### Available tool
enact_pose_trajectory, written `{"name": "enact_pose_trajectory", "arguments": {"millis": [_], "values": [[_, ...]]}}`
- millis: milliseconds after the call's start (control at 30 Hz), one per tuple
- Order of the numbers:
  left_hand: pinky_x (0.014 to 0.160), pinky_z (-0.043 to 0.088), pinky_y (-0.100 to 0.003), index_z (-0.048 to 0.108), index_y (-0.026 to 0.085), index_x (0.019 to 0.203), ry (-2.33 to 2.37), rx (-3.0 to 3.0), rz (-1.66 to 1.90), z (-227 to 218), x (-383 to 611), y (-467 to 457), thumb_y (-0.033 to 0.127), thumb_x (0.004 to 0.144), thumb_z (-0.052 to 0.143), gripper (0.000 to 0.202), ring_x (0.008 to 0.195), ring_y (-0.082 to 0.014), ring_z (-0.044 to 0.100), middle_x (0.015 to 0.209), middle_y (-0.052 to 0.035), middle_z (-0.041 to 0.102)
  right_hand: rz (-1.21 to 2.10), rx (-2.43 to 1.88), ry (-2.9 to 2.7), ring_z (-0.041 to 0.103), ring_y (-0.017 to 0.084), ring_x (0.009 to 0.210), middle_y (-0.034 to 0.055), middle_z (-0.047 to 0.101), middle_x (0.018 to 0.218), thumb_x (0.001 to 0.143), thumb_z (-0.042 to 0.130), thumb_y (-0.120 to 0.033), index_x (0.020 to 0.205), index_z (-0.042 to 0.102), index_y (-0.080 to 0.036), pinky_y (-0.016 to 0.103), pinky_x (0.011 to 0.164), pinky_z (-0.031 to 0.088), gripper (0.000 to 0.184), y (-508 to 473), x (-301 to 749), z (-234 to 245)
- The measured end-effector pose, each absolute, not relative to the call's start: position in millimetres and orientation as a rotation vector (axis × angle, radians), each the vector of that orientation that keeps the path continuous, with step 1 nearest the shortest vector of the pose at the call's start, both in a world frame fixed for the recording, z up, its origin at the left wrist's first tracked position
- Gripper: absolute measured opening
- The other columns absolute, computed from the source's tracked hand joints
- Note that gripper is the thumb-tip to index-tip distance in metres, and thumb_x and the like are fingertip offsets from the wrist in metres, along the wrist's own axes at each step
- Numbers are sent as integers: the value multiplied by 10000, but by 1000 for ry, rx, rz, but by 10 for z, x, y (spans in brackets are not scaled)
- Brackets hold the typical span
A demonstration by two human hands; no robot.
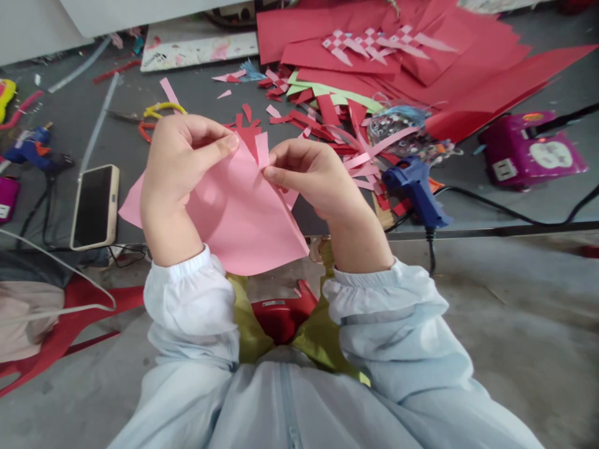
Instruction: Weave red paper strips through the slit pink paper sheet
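Note:
A sheet of pink paper (pixel 243 224) is held up over the table's front edge, its lower part hanging above my lap. My left hand (pixel 180 162) pinches its upper left between thumb and fingers. At the upper right edge, my right hand (pixel 309 174) pinches the same sheet beside a narrow pink strip (pixel 262 148) that sticks up. Behind the sheet, pieces of red paper (pixel 248 134) show in part. Scissors with yellow and orange handles (pixel 161 111) lie just beyond my left hand, partly hidden by it. Cut red and pink strips (pixel 365 156) lie right of my right hand.
A blue glue gun (pixel 418 190) with a cord lies at the right, near a purple box (pixel 531 149). Red sheets (pixel 468 68) with woven paper fish (pixel 369 43) cover the back. A phone (pixel 96 207) and another glue gun (pixel 35 149) are at the left.

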State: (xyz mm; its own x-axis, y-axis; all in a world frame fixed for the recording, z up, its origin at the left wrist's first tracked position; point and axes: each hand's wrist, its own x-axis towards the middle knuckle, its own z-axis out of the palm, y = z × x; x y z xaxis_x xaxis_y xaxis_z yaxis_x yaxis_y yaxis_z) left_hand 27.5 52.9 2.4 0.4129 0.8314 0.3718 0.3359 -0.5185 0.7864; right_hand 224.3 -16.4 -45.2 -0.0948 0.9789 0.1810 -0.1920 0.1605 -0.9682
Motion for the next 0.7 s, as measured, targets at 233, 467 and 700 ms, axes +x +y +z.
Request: {"name": "enact_pose_trajectory", "arguments": {"millis": [233,467,700], "values": [[674,586,-354,738,265,720,1031,2000,1042,33,271,510,337,754,834,125,656,-190,652,675,4,676,1239,-882,-1223,546,72,644,-35,588,727,658,850,-518,771,624,-200,237,613,497,406,-169,2239,-417],[646,576,-330,757,220,736,1046,1964,1101,34,265,501,367,731,851,175,628,-158,640,693,-3,699,1265,-918,-1230,537,58,608,-27,607,692,694,854,-364,762,668,-168,222,597,492,279,-190,2270,-383],[662,586,-341,750,222,734,1019,1993,1090,24,273,514,307,754,822,113,642,-165,656,665,13,676,1290,-947,-1253,531,63,625,-31,597,691,690,847,-364,761,648,-169,214,573,451,288,-176,2275,-410]]}}
